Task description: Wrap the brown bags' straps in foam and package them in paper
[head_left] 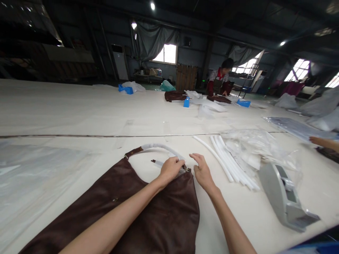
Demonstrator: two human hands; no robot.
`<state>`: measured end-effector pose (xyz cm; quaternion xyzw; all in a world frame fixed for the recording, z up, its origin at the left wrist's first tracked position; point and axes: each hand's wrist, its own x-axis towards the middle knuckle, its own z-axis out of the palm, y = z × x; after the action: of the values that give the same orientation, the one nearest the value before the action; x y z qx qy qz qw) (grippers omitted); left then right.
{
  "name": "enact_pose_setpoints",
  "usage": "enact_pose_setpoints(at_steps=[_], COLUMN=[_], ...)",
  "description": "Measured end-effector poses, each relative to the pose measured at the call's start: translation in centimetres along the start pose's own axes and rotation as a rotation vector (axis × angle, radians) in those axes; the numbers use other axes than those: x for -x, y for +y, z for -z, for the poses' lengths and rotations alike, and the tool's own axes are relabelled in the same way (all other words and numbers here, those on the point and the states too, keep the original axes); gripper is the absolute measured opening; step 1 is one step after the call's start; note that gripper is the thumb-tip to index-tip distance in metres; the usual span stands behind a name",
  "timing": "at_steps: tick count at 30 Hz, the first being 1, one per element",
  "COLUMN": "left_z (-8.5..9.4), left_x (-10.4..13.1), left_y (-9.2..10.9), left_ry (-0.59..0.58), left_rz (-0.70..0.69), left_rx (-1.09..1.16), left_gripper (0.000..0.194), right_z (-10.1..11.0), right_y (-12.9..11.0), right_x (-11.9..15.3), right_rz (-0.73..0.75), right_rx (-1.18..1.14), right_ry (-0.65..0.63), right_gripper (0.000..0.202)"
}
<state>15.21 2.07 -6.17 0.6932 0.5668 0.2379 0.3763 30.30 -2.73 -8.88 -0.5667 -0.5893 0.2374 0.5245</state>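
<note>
A dark brown handbag [164, 215] lies flat on the white table in front of me. Its handle [156, 145] arches up from the bag's top and is wrapped in white film. My left hand [171, 168] has its fingers closed on the handle's right end, close to the metal ring [186, 170]. A thin strap end with a brown tip [153, 161] sticks out to the left of that hand. Just right of the ring, my right hand [201, 170] holds nothing, its index finger stretched out and the thumb apart.
White foam tubes [227, 162] and crumpled clear plastic [254, 144] lie to the right. A grey tape dispenser [284, 197] stands nearer. Plastic sheeting [39, 183] covers the left side. Across the table a person [219, 83] handles a brown bag; another person's hand [317, 141] reaches in at right.
</note>
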Motion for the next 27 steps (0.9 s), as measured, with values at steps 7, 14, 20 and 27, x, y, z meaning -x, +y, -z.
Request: enact_pose_setpoints(at_steps=[7,14,20,27], left_z=[1.7,1.1,-0.2,0.9], left_x=[1.8,4.1,5.2,6.1], left_y=[-0.2,0.3,1.9,0.1], left_ry=[0.045,0.043,0.041,-0.051], left_rz=[-0.163,-0.156,-0.084,-0.008], left_rx=[0.362,0.705,0.741,0.525], left_gripper=[0.034,0.040,0.041,0.050], right_z=[0.2,0.6,-3.9,-8.8], right_y=[-1.0,-2.5,-5.3,-5.5], right_x=[-1.0,7.2,12.1,12.1], right_rz=[0.059,-0.263,-0.295,-0.372], right_rx=[-0.069,-0.386,-0.229,-0.259], right_ry=[-0.309,-0.267,-0.120,0.034], right_gripper=[0.030,0.045,0.037,0.036])
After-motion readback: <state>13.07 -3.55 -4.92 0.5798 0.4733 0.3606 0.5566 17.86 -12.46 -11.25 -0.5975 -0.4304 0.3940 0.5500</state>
